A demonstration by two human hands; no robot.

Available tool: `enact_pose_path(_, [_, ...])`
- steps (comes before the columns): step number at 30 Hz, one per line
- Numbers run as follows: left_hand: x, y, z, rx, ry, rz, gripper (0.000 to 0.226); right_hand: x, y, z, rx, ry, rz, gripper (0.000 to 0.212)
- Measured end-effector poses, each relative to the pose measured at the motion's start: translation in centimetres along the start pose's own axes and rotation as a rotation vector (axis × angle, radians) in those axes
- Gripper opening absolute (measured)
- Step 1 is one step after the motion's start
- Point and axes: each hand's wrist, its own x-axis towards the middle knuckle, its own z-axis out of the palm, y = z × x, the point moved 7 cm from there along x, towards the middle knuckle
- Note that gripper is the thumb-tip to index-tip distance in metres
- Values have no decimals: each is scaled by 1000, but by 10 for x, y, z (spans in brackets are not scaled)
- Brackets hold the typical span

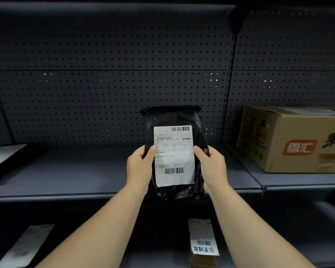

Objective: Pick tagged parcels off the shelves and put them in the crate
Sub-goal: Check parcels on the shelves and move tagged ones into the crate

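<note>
At the centre of the view, both thumbs are pressing on the front face of a black plastic parcel (174,151), the left thumb touching the edge of its white shipping label (174,155) at nine o'clock and the right thumb at three o'clock. The remaining fingers are wrapping behind the bag and are hidden. The left hand (139,165) and the right hand (211,165) are thus clasping the parcel from opposite sides, holding it upright with the label facing the person. The parcel is standing above the front lip of the middle shelf (85,171); whether its bottom is touching the shelf cannot be told.

Outward, a cardboard box (298,140) is sitting on the same level at three o'clock, well apart. A dark flat parcel (8,159) is lying at nine o'clock. On the lower shelf, a small labelled box (203,244) is resting at six o'clock and a pale flat packet (25,246) at seven o'clock. The crate is not in view.

Assessment: the step in hand appears to be label verification. The plastic looks slack and slippery, so grip should stay on the body, not the label. Thumbs should keep clear of both barcodes. Once confirmed, the parcel should be drawn straight back, clear of the shelf edge.
</note>
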Motion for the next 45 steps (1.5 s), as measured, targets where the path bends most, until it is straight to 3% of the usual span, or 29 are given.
enact_pose_path(11, [13, 19, 10, 5, -44, 20, 32, 11, -19, -2, -36, 24, 10, 17])
enact_pose_path(17, [36, 13, 30, 32, -63, -156, 19, 36, -23, -9, -78, 26, 143, 29])
enact_pose_path(20, [43, 4, 39, 74, -82, -231, 18, 48, -13, -14, -84, 24, 211, 13])
enact_pose_path(24, [50, -16, 46, 100, -92, -347, 13, 57, 7, -18, -118, 21, 286, 11])
enact_pose_path(27, [52, -32, 49, 122, -80, -424, 30, 60, 21, -21, -145, 25, 324, 12])
enact_pose_path(32, [51, -53, 51, 143, -108, -536, 34, 64, 40, -24, -230, 23, 378, 17])
enact_pose_path(38, [56, -67, 48, 191, -112, -569, 45, 67, 51, -21, -291, -25, 415, 14])
enact_pose_path(45, [60, -74, 46, 229, -95, -570, 42, 67, 56, -18, -292, -27, 435, 16])
